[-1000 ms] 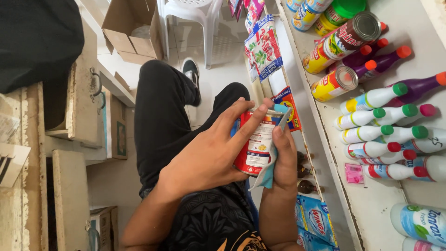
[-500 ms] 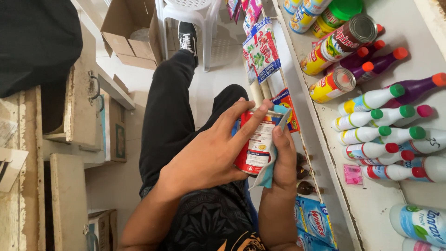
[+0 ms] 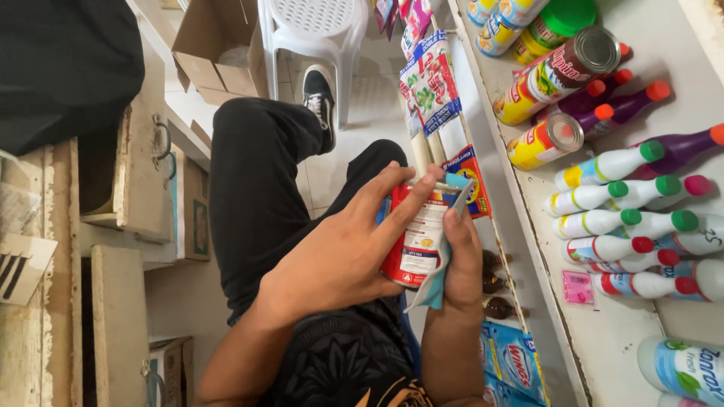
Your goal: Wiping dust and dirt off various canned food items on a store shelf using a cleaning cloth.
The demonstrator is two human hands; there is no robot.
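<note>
Lying lengthwise between both hands, the red can point(image 3: 413, 237) runs from lower left up toward the shelf point(image 3: 603, 332), over the lap. Left hand point(image 3: 339, 256) wraps it fully; right hand point(image 3: 460, 256) presses a blue cloth point(image 3: 437, 279) against it. Grip unchanged since earlier; the foot has shifted.

The left hand point(image 3: 339, 260) grips a red can point(image 3: 413, 237). The right hand point(image 3: 458, 260) presses a blue cloth point(image 3: 436, 280) against it, beside a white shelf point(image 3: 626, 332) of bottles point(image 3: 618, 192)
</note>
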